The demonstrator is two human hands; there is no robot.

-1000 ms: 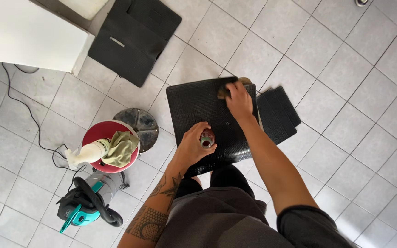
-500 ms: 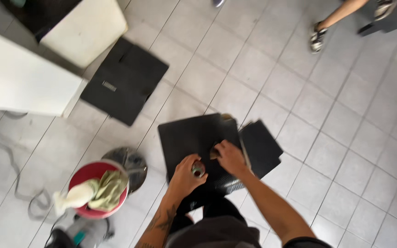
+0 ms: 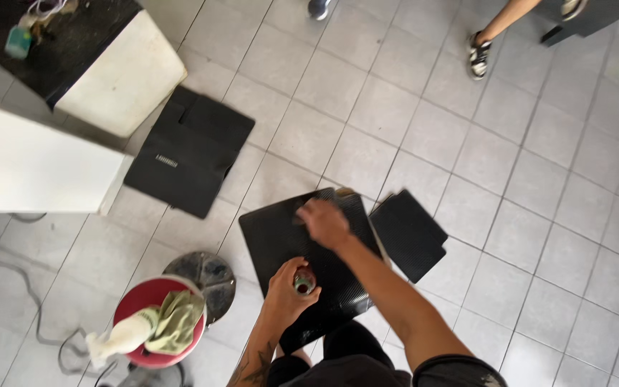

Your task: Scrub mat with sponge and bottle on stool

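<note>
A black rubber car mat (image 3: 274,236) lies on the grey tiled floor in front of me. My right hand (image 3: 324,222) presses down on the mat's far part, fingers curled over something small that I cannot make out. My left hand (image 3: 288,290) grips a small upright bottle (image 3: 304,282) over the mat's near edge. A second, smaller black mat (image 3: 410,233) lies just to the right, touching the first.
A third black mat (image 3: 191,150) lies at the upper left beside a white counter (image 3: 30,168). A red bucket (image 3: 148,294) with a green cloth (image 3: 177,319) and a white bottle stands at lower left, by a round grey disc (image 3: 205,276) and a cable. Another person's legs (image 3: 496,32) are at the top right.
The view has tilted up and away, showing more floor and the person's legs. My right hand slid from the mat's far right corner toward its middle. My left hand kept the bottle.
</note>
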